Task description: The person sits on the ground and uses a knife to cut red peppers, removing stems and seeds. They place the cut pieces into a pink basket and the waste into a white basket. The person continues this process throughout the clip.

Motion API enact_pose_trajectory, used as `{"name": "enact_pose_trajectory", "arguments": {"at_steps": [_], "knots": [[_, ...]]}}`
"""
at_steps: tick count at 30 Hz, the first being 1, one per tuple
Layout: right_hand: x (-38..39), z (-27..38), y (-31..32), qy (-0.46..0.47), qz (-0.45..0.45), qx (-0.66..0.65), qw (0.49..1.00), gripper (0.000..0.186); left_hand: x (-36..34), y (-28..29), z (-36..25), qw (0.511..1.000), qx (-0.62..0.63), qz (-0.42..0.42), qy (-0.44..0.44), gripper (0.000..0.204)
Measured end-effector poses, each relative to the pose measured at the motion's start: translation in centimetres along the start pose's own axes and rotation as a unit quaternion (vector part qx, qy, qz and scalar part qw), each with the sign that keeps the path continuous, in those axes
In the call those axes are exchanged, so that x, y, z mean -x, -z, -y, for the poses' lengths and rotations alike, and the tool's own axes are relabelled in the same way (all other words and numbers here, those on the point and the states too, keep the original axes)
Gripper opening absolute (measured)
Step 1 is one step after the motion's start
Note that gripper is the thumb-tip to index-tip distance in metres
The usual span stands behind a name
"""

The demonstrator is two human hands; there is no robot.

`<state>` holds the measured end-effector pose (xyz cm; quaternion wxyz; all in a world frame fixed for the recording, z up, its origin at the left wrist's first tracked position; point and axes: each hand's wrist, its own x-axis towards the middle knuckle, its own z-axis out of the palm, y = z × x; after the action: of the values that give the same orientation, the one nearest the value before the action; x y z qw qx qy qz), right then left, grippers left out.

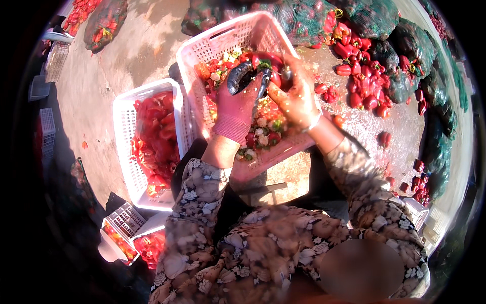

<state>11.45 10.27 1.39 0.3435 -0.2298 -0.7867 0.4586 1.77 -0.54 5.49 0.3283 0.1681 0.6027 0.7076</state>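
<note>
My left hand (237,99), in a pink glove with dark coated fingers, is curled at a red pepper with a green stem (268,62). My bare right hand (296,95), flecked with pale seeds, grips at the same pepper, its fingertips close to the gloved thumb; whether it also holds a small tool is unclear. Both are over a pink perforated crate (266,162) holding pepper cores, seeds and scraps. To the left, a white crate (124,126) holds red pepper pieces (154,121).
Green mesh sacks (367,17) and loose red peppers (369,88) lie along the back and right on concrete (86,172). More crates stand at the left edge (46,126) and lower left (126,220). Another mesh sack (104,28) is at upper left.
</note>
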Motion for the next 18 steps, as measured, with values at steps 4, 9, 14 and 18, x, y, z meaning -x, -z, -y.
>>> {"name": "enact_pose_trajectory", "arguments": {"at_steps": [4, 9, 14, 18], "knots": [[1.2, 1.3, -0.9, 0.093, -0.008, 0.06, 0.994, 0.051, -1.1, -0.2, 1.0, 0.986, 0.158, 0.026, 0.045, 0.037], [0.7, -0.3, -0.4, 0.011, 0.043, 0.047, 0.998, 0.058, -1.2, -0.6, 2.0, 0.984, 0.162, 0.009, 0.077, 0.029], [-0.8, -0.9, 1.1, 0.101, 0.109, 0.088, 0.985, 0.058, -0.7, 0.9, 2.8, 0.99, 0.124, 0.068, 0.013, 0.029], [-0.8, -0.9, 1.9, 0.022, 0.19, 0.054, 0.98, 0.058, -1.3, 2.3, 3.7, 0.988, 0.096, 0.118, 0.017, 0.033]]}}
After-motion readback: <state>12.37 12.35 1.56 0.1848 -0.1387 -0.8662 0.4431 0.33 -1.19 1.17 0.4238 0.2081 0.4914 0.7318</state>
